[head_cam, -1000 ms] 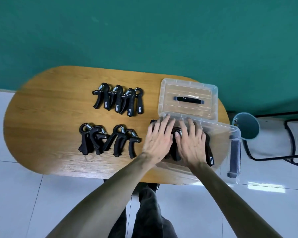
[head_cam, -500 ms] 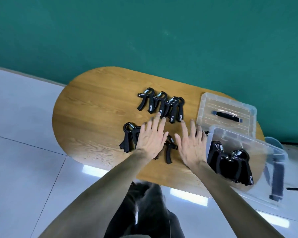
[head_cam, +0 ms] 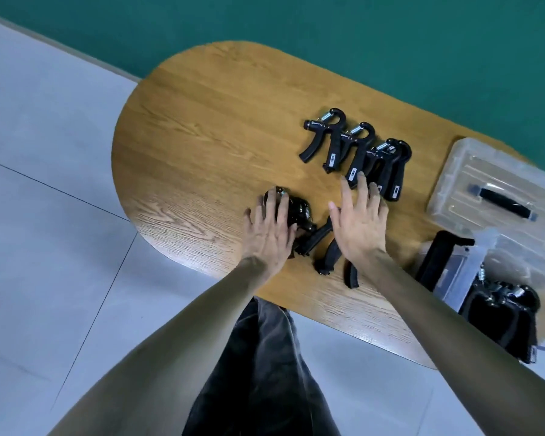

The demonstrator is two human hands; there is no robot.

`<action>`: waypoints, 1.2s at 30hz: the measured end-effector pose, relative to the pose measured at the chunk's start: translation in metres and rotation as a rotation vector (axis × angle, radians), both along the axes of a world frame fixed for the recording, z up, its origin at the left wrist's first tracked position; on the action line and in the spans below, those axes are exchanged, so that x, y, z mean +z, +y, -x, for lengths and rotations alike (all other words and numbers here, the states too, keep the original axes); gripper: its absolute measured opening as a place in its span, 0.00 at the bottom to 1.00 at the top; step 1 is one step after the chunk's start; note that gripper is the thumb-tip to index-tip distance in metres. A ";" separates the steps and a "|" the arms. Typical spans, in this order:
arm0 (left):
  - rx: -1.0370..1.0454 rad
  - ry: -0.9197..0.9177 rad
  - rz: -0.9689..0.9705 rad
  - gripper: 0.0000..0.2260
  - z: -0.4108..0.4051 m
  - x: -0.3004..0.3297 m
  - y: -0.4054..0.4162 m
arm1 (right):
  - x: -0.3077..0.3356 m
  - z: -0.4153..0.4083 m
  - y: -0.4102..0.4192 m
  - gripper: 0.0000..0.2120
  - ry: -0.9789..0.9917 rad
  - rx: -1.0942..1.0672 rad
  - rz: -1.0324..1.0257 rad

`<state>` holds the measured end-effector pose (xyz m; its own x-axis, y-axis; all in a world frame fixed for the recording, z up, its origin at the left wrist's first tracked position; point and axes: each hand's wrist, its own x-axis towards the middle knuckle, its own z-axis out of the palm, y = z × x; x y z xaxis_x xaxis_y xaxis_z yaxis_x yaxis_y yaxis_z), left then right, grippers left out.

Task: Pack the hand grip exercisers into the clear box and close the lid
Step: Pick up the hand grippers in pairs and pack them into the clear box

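Both hands reach over the near row of grip exercisers (head_cam: pixel 315 237) on the oval wooden tabletop (head_cam: pixel 202 146). The left hand (head_cam: pixel 269 234) lies flat on the left end of that row, fingers straight and spread over the black handles, gripping nothing. The right hand (head_cam: pixel 359 221) is just beside it, fingers straight and fanned above the right end of the row, its fingertips close to the far row of exercisers (head_cam: pixel 359 152), which lies further back on the tabletop. At the right edge the clear box (head_cam: pixel 472 278) sits on the tabletop with more black exercisers (head_cam: pixel 501 309) inside it. Its clear lid (head_cam: pixel 491 190), with a black handle, lies flat just behind the box.
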<state>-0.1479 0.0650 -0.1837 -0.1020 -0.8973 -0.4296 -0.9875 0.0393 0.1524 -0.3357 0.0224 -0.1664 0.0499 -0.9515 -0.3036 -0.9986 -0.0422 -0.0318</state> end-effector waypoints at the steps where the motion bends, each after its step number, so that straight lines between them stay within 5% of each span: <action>1: 0.024 0.005 -0.014 0.30 0.001 -0.009 0.001 | -0.007 -0.002 -0.007 0.27 0.000 0.005 0.012; 11: 0.127 0.174 0.009 0.39 0.014 -0.070 -0.006 | -0.054 -0.022 -0.093 0.28 -0.010 0.007 0.102; 36: 0.212 0.198 -0.144 0.39 0.023 -0.054 -0.018 | -0.094 -0.078 -0.166 0.38 -0.016 -0.192 0.044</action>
<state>-0.1705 0.0474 -0.2381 -0.0136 -0.8388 -0.5443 -0.9222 -0.1999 0.3310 -0.2574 -0.1436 -0.2600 -0.1294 -0.9562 -0.2627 -0.9878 0.1476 -0.0504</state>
